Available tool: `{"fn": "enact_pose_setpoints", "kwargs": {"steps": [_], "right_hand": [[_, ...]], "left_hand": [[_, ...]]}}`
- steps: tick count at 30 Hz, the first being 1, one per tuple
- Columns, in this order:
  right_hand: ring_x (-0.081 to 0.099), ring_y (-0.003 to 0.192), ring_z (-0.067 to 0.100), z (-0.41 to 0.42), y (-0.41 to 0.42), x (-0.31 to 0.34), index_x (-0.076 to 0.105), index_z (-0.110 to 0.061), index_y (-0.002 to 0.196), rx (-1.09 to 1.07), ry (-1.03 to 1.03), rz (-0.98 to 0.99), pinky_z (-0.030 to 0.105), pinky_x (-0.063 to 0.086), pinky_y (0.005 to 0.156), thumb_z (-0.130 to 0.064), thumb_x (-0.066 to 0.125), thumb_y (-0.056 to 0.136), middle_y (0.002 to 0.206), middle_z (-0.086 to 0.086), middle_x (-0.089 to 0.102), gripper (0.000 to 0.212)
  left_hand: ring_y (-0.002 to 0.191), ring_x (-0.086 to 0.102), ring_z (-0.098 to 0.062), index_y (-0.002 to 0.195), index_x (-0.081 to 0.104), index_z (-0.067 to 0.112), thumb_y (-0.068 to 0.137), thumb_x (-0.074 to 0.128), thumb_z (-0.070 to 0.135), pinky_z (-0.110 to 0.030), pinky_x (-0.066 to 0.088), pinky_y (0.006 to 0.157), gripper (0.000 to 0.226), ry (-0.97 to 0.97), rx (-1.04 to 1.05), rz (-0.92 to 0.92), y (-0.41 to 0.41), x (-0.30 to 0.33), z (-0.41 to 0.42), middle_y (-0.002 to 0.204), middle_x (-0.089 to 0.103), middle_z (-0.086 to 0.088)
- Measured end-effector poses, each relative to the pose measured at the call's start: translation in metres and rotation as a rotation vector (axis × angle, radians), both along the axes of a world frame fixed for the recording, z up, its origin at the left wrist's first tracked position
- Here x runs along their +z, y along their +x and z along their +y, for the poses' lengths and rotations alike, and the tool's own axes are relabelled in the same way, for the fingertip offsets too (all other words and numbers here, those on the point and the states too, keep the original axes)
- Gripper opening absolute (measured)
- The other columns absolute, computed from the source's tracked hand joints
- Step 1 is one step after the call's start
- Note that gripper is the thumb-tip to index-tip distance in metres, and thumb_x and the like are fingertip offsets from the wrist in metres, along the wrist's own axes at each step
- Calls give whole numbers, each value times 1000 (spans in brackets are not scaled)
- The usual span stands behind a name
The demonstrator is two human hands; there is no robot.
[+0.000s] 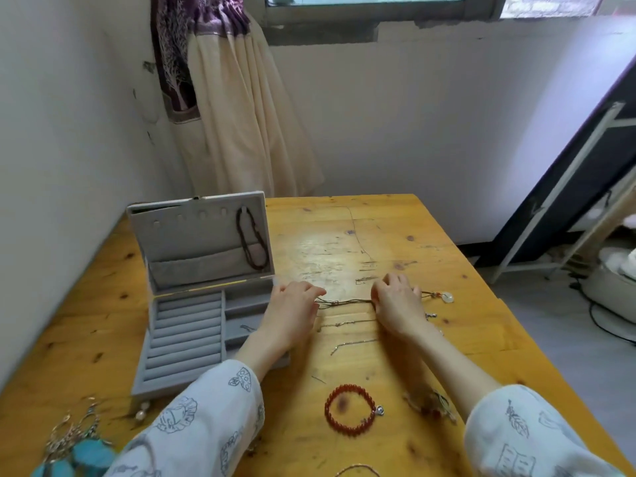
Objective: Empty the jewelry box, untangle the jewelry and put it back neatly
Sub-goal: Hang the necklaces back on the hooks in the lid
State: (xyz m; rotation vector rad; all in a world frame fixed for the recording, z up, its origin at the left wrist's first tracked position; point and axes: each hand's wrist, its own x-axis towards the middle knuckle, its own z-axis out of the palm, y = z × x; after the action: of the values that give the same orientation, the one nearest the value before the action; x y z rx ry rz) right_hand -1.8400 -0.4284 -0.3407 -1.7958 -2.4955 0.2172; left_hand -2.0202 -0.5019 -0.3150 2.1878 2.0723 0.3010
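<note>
The grey jewelry box (187,325) stands open on the left of the wooden table (395,235), and a dark bead string (253,239) hangs inside its lid. A brown cord necklace (344,301) with a pale round pendant (447,297) lies stretched across the table. My left hand (292,308) pinches its left end. My right hand (395,304) grips the cord near the pendant. Two thin silver chains (347,323) lie just below the cord. A red bead bracelet (351,413) rests nearer to me.
Turquoise earrings and metal hoops (75,445) sit at the near left corner, with pearl pieces (142,411) by the box front. A small tangled charm bundle (433,404) lies by my right forearm. A wall runs along the left; a curtain hangs beyond the table.
</note>
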Motion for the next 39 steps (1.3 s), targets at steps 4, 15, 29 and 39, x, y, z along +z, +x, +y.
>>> {"fn": "enact_pose_setpoints", "kwargs": {"steps": [4, 15, 29, 39], "right_hand": [[35, 114, 30, 12, 3, 3, 48, -7, 108, 63, -20, -33, 46, 32, 93, -10, 40, 92, 118, 12, 44, 19], [46, 54, 13, -9, -15, 133, 46, -22, 74, 249, -155, 873, 31, 42, 55, -10, 44, 94, 63, -2, 50, 24], [49, 57, 11, -118, -7, 181, 64, -8, 80, 394, -640, 1037, 20, 48, 59, -21, 51, 92, 61, -1, 47, 22], [40, 48, 10, -157, 9, 192, 64, -3, 85, 307, -958, 1534, 18, 38, 45, -12, 47, 90, 58, 0, 48, 20]], "left_hand": [[127, 38, -14, 131, 45, 26, 96, 41, 21, -38, 17, 106, 36, -15, 28, -75, 6, 8, 4, 134, 48, 4], [121, 46, -14, 141, 26, 13, 92, 53, 18, -31, 36, 105, 56, -87, -10, -772, 22, 106, 4, 129, 51, -6], [38, 27, -8, 86, 62, 18, 95, 45, 25, -22, 28, 40, 20, 272, 181, -916, -28, 178, -113, 48, 33, 1], [66, 53, -3, 101, 66, 18, 93, 50, 28, -16, 43, 59, 20, 308, 224, -344, -40, 166, -159, 83, 64, 4]]}}
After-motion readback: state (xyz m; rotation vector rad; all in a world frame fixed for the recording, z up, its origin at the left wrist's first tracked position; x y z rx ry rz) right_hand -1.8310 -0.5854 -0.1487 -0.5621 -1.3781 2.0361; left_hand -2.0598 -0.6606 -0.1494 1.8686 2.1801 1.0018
